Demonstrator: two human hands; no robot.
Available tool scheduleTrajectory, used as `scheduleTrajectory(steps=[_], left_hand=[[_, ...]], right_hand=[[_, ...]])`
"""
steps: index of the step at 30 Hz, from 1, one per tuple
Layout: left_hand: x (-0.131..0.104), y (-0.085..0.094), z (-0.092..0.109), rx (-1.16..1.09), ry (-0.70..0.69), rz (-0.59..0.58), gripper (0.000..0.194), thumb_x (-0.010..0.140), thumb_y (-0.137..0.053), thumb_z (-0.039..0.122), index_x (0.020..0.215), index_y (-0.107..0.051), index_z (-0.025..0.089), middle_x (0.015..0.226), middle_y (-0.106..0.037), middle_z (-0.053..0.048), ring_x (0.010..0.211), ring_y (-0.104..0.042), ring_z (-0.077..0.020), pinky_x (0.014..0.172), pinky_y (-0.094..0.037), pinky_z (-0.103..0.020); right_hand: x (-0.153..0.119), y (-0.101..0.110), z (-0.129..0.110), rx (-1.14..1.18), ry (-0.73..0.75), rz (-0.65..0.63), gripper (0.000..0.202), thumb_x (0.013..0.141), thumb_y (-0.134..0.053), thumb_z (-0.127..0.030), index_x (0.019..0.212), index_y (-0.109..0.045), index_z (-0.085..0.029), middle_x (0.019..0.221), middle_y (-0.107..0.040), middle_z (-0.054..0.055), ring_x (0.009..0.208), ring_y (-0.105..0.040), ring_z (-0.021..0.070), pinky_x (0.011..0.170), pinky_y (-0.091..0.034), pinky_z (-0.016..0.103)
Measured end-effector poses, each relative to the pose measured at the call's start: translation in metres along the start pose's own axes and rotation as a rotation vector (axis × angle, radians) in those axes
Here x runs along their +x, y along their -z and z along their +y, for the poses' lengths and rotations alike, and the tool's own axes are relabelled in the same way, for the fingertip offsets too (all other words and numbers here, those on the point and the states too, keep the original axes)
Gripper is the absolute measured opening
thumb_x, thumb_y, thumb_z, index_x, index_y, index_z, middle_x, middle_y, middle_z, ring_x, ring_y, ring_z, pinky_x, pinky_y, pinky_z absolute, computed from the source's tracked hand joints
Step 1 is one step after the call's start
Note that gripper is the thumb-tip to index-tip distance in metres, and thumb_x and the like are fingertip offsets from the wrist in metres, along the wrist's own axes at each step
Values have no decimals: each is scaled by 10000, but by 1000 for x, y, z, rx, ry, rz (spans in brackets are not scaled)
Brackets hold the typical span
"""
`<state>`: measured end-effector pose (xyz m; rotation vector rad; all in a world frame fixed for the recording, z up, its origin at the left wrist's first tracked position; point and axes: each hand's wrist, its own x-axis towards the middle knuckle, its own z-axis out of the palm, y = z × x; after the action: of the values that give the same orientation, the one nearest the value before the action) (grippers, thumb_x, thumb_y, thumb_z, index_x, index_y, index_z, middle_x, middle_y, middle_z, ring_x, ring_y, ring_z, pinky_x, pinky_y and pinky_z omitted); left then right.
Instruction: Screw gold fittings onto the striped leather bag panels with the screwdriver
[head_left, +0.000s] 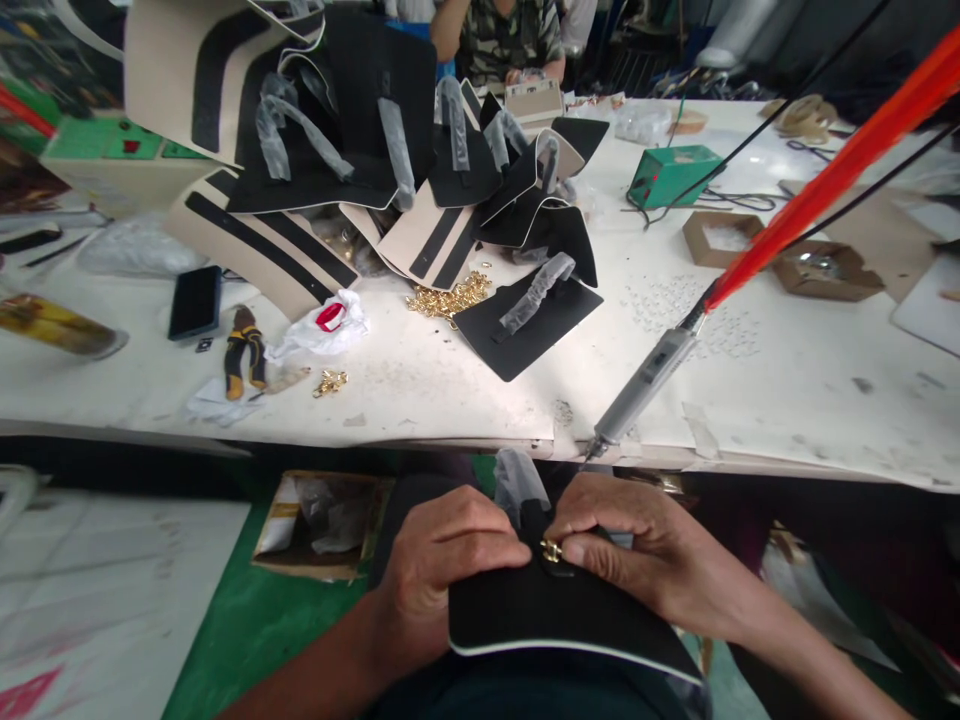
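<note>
A black panel (555, 622) with a pale edge lies across my lap. My left hand (454, 550) is closed on its left side, fingers over the top and thumb hidden. Between thumb and index finger, my right hand (645, 545) pinches a small gold metal fitting (551, 551) against the panel, beside a short black strap end. A strap wrapped in clear plastic (519, 482) rises from the panel's far side. Just beyond my right hand hangs a grey electric screwdriver (646, 385), its tip pointing down near the table edge.
Several black and beige panels (337, 110) are piled on the white table (420, 400), around a heap of gold fittings (454, 295). Pliers (244, 350), a phone (195, 302) and a green box (673, 175) lie there too. A red cord (832, 175) crosses the right side. Another person (510, 40) sits opposite.
</note>
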<state>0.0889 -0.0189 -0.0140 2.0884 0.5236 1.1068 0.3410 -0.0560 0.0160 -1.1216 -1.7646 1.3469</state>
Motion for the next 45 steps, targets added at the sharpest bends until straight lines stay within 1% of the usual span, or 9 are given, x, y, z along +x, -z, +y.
scheduleTrajectory(steps=[4,7,15,19,23,30,34,41,45], left_hand=[[7,5,4,-3,32,-28,160,1041,-669,308,1074,-782,200,887,-784,-94,814,-750,-215,738,-601,-332],[12,7,7,0,14,-49,146,1035,-683,301,1082,-778,200,892,-781,-93,817,-747,-214,737,-598,-331],[2,2,12,107,-141,-122,192,1065,-585,214,1174,-741,199,922,-797,-85,828,-747,-216,761,-616,-357],[-8,2,15,289,-228,-203,218,1045,-570,178,1190,-733,168,971,-820,-85,877,-757,-233,764,-617,-373],[-10,0,18,422,-276,-193,158,1003,-659,157,1133,-748,165,954,-824,-52,879,-748,-214,738,-609,-354],[-9,-6,19,444,-314,-122,97,974,-710,126,1052,-762,146,926,-801,-27,878,-725,-194,743,-591,-337],[-9,-6,16,405,-298,-130,132,1013,-640,140,1079,-755,142,932,-804,-46,870,-726,-199,738,-593,-340],[-9,1,11,200,-215,-172,297,1101,-448,220,1164,-727,138,957,-802,-108,863,-734,-217,817,-620,-373],[-8,1,11,121,-172,-138,232,1087,-545,269,1152,-741,162,916,-792,-98,819,-733,-205,780,-623,-328]], right_hand=[[-3,-2,-1,37,-48,50,195,1064,-674,-375,1111,-801,-235,1036,-764,65,949,-713,200,837,-558,287],[-4,2,-4,55,-74,-11,260,1073,-655,-399,1264,-782,-277,1144,-759,62,1024,-720,207,893,-570,293],[-9,12,-14,143,-284,-161,232,1016,-717,-450,1056,-783,-231,980,-721,35,843,-627,177,726,-505,266],[-17,8,-15,44,-341,-118,214,971,-774,-452,1049,-784,-253,958,-729,18,831,-615,178,700,-468,265],[-23,2,-16,-46,-369,-96,182,995,-738,-418,935,-785,-254,884,-703,0,793,-585,162,663,-412,263],[-20,-1,-11,303,-603,-103,422,831,-903,-538,902,-703,-173,697,-481,-52,640,-361,99,530,-221,256],[-20,-3,-7,381,-563,-66,433,849,-890,-552,874,-714,-157,679,-462,-58,637,-331,91,547,-216,255],[-10,0,-8,307,-367,-141,325,936,-824,-496,893,-805,-175,860,-666,3,811,-569,141,735,-424,250],[-7,3,-4,312,-342,-108,313,926,-827,-487,990,-836,-182,924,-711,31,838,-630,162,754,-468,267]])
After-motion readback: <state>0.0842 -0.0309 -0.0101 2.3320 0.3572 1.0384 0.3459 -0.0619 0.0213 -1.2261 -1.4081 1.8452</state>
